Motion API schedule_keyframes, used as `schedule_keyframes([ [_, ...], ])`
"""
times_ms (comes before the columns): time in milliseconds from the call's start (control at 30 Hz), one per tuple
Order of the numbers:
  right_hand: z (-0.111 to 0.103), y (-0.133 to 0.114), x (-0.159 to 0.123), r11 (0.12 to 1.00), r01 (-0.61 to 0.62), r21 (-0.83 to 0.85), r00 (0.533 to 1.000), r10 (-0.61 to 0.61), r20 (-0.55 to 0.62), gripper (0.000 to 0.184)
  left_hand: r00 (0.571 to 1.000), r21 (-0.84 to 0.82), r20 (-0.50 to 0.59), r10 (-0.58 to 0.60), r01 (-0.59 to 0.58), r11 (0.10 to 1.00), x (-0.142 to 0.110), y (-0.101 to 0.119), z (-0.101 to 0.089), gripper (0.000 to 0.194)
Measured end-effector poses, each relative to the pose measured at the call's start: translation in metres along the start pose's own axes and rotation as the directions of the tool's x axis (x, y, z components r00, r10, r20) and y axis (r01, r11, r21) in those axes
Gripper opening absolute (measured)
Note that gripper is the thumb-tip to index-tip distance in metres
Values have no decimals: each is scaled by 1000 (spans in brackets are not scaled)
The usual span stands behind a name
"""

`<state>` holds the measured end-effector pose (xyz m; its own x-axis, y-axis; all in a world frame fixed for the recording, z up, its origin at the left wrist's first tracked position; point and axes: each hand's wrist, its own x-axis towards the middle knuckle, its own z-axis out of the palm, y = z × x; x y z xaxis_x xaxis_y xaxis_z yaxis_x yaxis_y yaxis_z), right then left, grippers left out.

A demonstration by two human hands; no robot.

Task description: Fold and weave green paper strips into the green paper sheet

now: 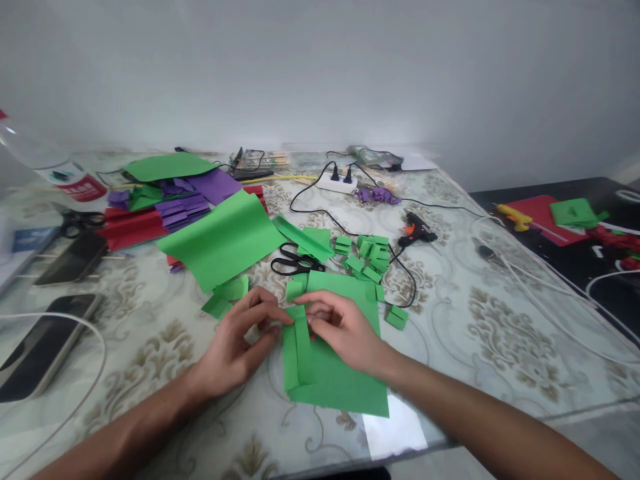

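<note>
A folded green paper strip (301,353) stands over a larger green paper sheet (350,383) at the front of the table. My left hand (250,333) pinches the strip's upper left edge between thumb and fingers. From the other side, my right hand (345,327) has its fingers curled at the strip's upper right edge; its fingertips are partly hidden. Just beyond the hands lie black-handled scissors (293,261) and several small folded green paper pieces (371,257). A green scrap (227,297) rests near my left knuckles.
Left: a plastic bottle (65,170), two phones (47,343), more scissors (75,220), and green, purple and red paper (220,237). Back: a white power strip (336,181). A black glue gun (417,230) trails a cable. White cords (540,277) cross the right edge.
</note>
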<state>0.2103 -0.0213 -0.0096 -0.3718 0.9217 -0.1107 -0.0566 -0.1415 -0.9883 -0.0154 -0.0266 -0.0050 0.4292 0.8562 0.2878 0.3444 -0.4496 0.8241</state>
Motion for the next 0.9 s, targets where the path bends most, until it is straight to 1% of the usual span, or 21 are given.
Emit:
schedule_keyframes([
  [100,0,-1,0,1000,-7,-9,1000,7,-9,24,999,19,23,24,-24,1000,0,-1,-2,22],
  [233,-1,-2,0,999,-9,-49,1000,8,-26,26,995,84,26,94,-96,992,0,-1,-1,20],
  [400,0,1,1,1000,-28,0,999,28,-32,27,983,183,73,168,-179,967,-1,6,2,31],
  [567,1,4,2,996,-68,53,997,70,-24,30,950,222,176,258,-293,930,-4,9,2,48],
  [733,1,4,3,997,-52,59,999,53,-5,29,917,261,245,315,-375,889,-7,8,2,46],
  [833,1,5,4,997,-47,55,999,47,8,27,909,283,263,324,-394,875,-7,10,2,42],
  [900,0,5,4,996,-65,55,998,65,12,26,910,293,259,324,-394,871,-6,12,2,37],
])
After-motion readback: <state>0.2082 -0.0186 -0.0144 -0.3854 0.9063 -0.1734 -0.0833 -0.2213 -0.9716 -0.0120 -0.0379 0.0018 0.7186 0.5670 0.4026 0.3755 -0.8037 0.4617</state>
